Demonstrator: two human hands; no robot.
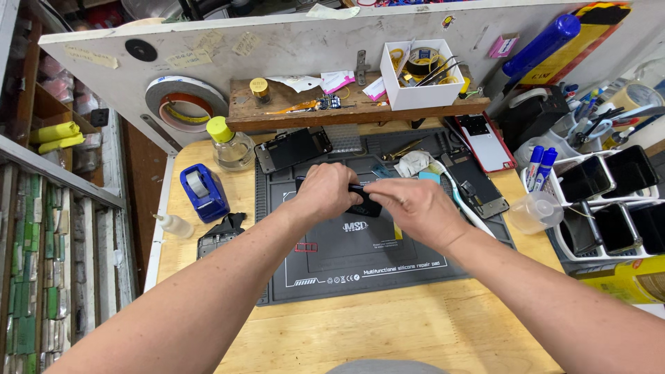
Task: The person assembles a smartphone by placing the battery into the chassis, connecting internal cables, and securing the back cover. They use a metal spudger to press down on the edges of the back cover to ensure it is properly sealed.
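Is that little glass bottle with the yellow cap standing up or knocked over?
Upright. The glass bottle stands on its base on the wooden table, yellow cap on top, left of the grey repair mat.

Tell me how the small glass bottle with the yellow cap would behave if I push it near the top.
The bottle looks squat and wide at the base, so it would probably slide on the wooden table rather than tip. Its glass walls seem fragile if knocked off. If laid down, its round body would likely roll.

Bare mat (360, 260) lies open toward the person; phone parts (478, 183) and bottle (232, 145) crowd its far edge.
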